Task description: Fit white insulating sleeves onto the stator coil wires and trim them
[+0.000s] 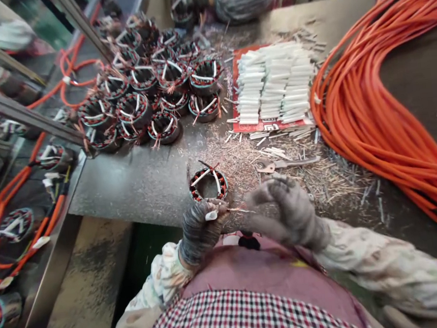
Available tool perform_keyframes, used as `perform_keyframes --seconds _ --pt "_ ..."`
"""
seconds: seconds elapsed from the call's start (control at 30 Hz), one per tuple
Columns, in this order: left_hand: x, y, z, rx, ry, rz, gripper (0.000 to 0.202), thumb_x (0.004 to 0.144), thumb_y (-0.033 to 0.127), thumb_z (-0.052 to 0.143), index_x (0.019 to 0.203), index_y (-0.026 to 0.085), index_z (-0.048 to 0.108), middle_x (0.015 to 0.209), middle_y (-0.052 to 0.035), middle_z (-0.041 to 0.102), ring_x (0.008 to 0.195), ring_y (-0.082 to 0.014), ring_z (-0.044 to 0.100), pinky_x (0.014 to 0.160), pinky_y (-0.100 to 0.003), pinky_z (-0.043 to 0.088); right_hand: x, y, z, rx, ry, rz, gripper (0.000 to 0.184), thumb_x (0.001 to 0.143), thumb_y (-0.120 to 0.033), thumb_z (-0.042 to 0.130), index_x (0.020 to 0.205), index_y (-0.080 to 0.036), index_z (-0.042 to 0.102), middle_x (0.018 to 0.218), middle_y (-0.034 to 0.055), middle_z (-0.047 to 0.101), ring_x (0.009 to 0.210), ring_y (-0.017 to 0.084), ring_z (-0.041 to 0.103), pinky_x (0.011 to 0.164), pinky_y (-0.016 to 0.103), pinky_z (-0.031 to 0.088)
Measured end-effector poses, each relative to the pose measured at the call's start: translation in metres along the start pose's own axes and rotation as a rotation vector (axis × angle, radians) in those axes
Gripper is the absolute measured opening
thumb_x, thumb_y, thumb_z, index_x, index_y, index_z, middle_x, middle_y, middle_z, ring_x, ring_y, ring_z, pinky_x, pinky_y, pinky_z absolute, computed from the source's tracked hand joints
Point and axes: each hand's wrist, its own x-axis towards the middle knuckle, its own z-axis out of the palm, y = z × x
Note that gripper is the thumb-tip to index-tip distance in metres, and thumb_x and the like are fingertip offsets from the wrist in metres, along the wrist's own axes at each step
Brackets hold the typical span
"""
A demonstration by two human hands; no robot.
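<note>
wire-wound ring (222,181), round and bristly, is seated near the edge of the smooth tabletop (135,176), with room leftward; thin strands (238,210) are pinched by the left hand (204,222); whether the blurred right hand (292,209) is spread cannot be told.

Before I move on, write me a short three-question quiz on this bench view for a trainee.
1. Multiple choice: what lies to the right of the white tubes?
a) a wooden crate
b) an orange cable bundle
c) a glass jar

2. True or false: the white tubes stand upright in a bucket.

3. Open: which of the wearer's hands looks blurred, and what does the other one hold?

Key:
1. b.
2. False; they lie in rows on a red sheet.
3. The right hand looks blurred; the left hand pinches thin wires.
</note>
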Motion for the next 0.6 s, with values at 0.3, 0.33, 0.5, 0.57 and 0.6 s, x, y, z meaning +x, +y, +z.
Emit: perform_keyframes --seconds 0.3,0.33,0.5,0.57,0.6 --pt "-0.008 0.001 -0.006 0.068 -0.054 -0.037 0.008 0.094 0.024 0.069 0.091 0.023 0.077 0.096 -0.0056 0.082 0.087 -0.0193 0.079 0.080 -0.029 0.065 -0.013 -0.016 0.018 0.282 -0.198 0.137 0.059 0.110 -0.044 0.018 0.057 -0.029 0.040 0.047 -0.0019 0.046 0.044 0.016 0.048 0.047 0.030 0.051" --pt "-0.007 0.002 -0.005 0.051 -0.059 -0.051 0.009 0.094 0.024 0.070 0.088 0.023 0.076 0.094 -0.0050 0.082 0.086 -0.0192 0.078 0.079 -0.030 0.065 -0.011 -0.015 0.014 0.204 -0.123 0.092 0.057 0.109 -0.048 0.027 0.061 -0.028 0.049 0.055 0.0003 0.055 0.050 0.017 0.053 0.053 0.031 0.054" --pt "0.000 -0.001 -0.009 -0.076 -0.097 -0.163 0.018 0.092 0.033 0.071 0.078 0.022 0.074 0.087 -0.0054 0.081 0.079 -0.0203 0.078 0.071 -0.031 0.064 0.006 -0.010 0.006 -0.113 -0.240 -0.118 0.040 0.091 -0.055 0.068 0.076 -0.019 0.075 0.071 0.0033 0.072 0.072 0.018 0.064 0.065 0.028 0.057" --pt "-0.002 -0.003 -0.019 -0.132 -0.169 -0.200 0.017 0.088 0.035 0.077 0.077 0.023 0.075 0.086 -0.0052 0.081 0.077 -0.0204 0.077 0.068 -0.031 0.063 0.000 -0.011 0.013 0.033 -0.445 -0.058 0.057 0.105 -0.052 0.044 0.068 -0.018 0.070 0.059 -0.0005 0.066 0.057 0.014 0.060 0.053 0.023 0.053" --pt "-0.003 -0.004 -0.026 -0.164 -0.215 -0.214 0.015 0.087 0.034 0.079 0.077 0.023 0.075 0.086 -0.0048 0.081 0.076 -0.0198 0.076 0.068 -0.030 0.063 -0.005 -0.011 0.016 0.165 -0.545 0.020 0.063 0.110 -0.049 0.033 0.068 -0.017 0.069 0.058 -0.0010 0.065 0.053 0.012 0.059 0.050 0.022 0.052"
